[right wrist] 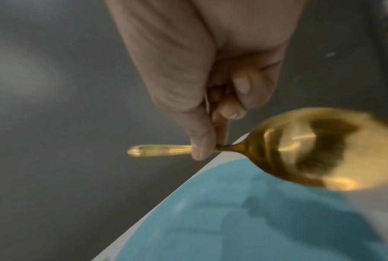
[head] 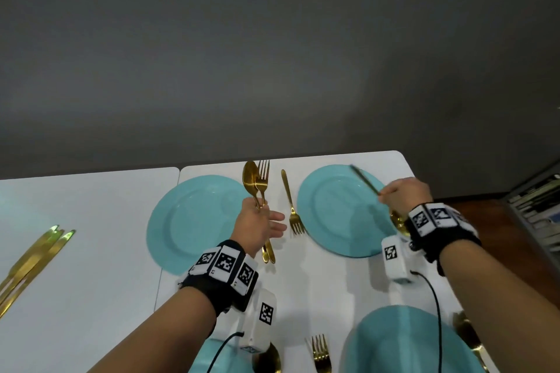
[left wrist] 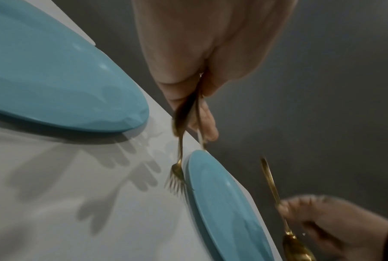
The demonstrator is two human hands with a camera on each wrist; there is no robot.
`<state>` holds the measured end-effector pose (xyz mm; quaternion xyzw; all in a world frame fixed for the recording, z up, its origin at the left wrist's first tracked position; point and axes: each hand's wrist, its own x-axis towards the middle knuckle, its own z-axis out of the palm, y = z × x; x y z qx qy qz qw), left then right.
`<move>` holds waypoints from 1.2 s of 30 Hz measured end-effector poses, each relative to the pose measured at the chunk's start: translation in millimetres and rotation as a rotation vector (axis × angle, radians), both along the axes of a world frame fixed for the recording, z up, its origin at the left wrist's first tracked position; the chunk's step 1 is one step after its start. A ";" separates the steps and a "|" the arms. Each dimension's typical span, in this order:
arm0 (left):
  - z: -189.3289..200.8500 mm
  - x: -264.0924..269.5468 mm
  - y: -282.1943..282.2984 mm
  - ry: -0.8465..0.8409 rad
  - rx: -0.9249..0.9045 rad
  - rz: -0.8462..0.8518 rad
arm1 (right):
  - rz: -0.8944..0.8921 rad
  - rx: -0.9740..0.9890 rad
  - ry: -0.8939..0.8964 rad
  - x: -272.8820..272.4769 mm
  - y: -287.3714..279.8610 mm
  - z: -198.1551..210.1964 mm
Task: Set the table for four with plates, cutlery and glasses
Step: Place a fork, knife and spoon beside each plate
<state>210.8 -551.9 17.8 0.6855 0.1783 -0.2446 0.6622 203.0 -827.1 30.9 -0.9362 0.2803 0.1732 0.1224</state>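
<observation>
Between the two far teal plates, my left hand [head: 262, 210] pinches a gold spoon and fork [head: 257, 182] by their handles, heads pointing away; its other fingers are spread. The left wrist view shows the thumb and finger [left wrist: 188, 98] pressed round the blurred handles. Another gold fork [head: 291, 206] lies on the white table [head: 91, 251], left of the far right plate [head: 333, 209]. My right hand [head: 386, 194] grips a gold spoon [right wrist: 300, 150] by its handle above that plate, with the bowl back toward the wrist.
The far left plate [head: 188, 221] sits beside my left hand. Two nearer plates [head: 403, 342] have a fork [head: 321, 351] and spoons by them. Several gold knives [head: 30, 257] lie at the left. The table's far edge is just beyond the plates; shelves [head: 539, 212] stand at right.
</observation>
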 end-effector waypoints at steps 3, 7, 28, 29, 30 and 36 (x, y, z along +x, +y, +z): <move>-6.8 2.1 -7.6 -0.062 0.100 -0.046 | -0.228 -0.032 0.134 8.5 -46.6 -16.8; -17.0 8.1 -16.0 -0.075 0.143 -0.034 | -0.432 0.134 0.157 18.7 -82.8 -46.8; -30.3 13.0 -21.2 -0.070 0.169 -0.028 | -0.373 -0.036 0.233 43.3 -74.4 -64.6; -30.4 13.5 -21.5 -0.071 0.168 -0.028 | -0.367 -0.048 0.227 43.0 -74.5 -63.6; -30.3 13.7 -22.0 -0.072 0.167 -0.030 | -0.363 -0.050 0.215 42.6 -73.5 -62.0; -28.7 11.3 -25.6 -0.069 0.158 -0.044 | -0.213 -0.035 0.181 45.3 -55.7 -55.4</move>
